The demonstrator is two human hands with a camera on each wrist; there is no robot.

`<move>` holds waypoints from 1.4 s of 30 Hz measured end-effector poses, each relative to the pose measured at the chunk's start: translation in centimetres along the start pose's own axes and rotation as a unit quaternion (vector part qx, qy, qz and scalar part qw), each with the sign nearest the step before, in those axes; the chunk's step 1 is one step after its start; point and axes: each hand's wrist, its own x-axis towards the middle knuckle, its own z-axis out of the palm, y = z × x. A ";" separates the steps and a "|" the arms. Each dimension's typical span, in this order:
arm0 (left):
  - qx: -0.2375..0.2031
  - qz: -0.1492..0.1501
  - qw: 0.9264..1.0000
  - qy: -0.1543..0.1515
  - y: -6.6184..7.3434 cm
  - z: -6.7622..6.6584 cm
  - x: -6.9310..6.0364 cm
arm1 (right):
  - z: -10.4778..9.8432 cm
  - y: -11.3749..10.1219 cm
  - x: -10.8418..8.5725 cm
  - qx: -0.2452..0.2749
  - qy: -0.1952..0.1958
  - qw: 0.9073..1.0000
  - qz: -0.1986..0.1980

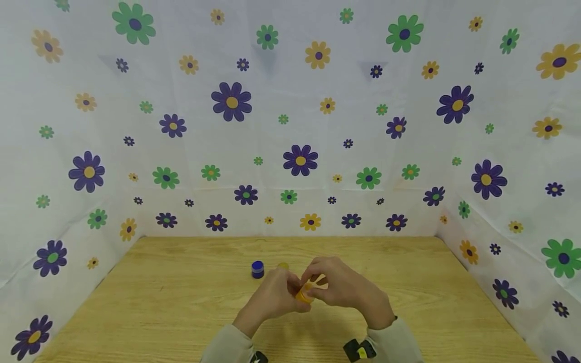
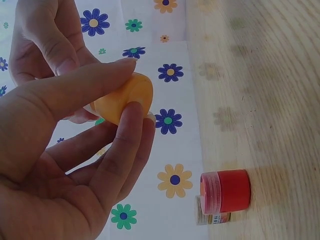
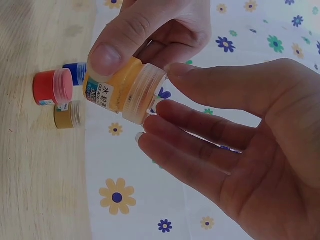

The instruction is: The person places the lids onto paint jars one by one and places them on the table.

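Low over the table, my left hand (image 1: 274,292) pinches a small orange-yellow paint jar (image 3: 120,90) between thumb and fingers. Its clear ribbed lid (image 3: 143,95) is on, and a printed label shows on its side. The jar is tilted, lid towards my right hand (image 1: 338,282). In the right wrist view, the right thumb and fingertips hold that lid at its rim from opposite sides. Beyond the hands stand a blue paint jar (image 1: 257,269), a red paint jar (image 3: 45,88) and an ochre paint jar (image 3: 65,115). My left hand hides the red jar in the head view.
The wooden table (image 1: 181,302) reaches back to a white cloth (image 1: 272,136) printed with flowers, which hangs at the rear and on both sides. The three standing jars are close together, just past my left hand.
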 end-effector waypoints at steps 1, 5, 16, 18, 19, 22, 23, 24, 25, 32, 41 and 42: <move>-0.001 0.001 1.000 0.000 0.0 0.0 0.0 | 0.0 0.0 0.0 0.000 0.000 1.000 0.000; -0.003 0.001 1.000 -0.003 0.0 -0.1 0.0 | 0.1 -0.1 0.0 0.002 -0.004 1.000 0.005; -0.012 0.000 1.000 -0.008 0.1 -0.2 -0.1 | 0.3 0.0 -0.1 0.010 -0.008 1.000 -0.001; -0.009 0.003 1.000 -0.006 0.1 -0.2 -0.1 | 0.2 0.0 -0.1 0.007 -0.006 1.000 -0.002; -0.008 0.003 1.000 -0.005 0.1 -0.2 -0.1 | 0.2 0.0 0.0 0.006 -0.006 1.000 -0.004; -0.007 0.005 1.000 -0.002 0.1 -0.2 -0.1 | 0.2 0.0 0.1 0.002 -0.005 1.000 -0.001; -0.007 0.005 1.000 -0.002 0.1 -0.2 -0.1 | 0.2 0.0 0.1 0.001 -0.006 1.000 0.000; -0.008 0.004 1.000 -0.001 0.1 -0.2 -0.1 | 0.2 -0.1 0.1 0.000 -0.006 1.000 0.000; -0.008 0.005 1.000 -0.001 0.2 -0.2 -0.1 | 0.2 -0.1 0.1 -0.002 -0.007 1.000 0.000; -0.013 0.006 1.000 -0.002 0.3 -0.3 -0.2 | 0.2 -0.1 0.2 0.002 -0.011 1.000 0.007; -0.018 0.001 1.000 -0.006 0.1 -0.4 -0.2 | 0.3 -0.2 0.2 0.001 -0.011 1.000 0.003; -0.017 0.001 1.000 -0.006 0.1 -0.4 -0.2 | 0.3 -0.2 0.2 0.000 -0.011 1.000 0.003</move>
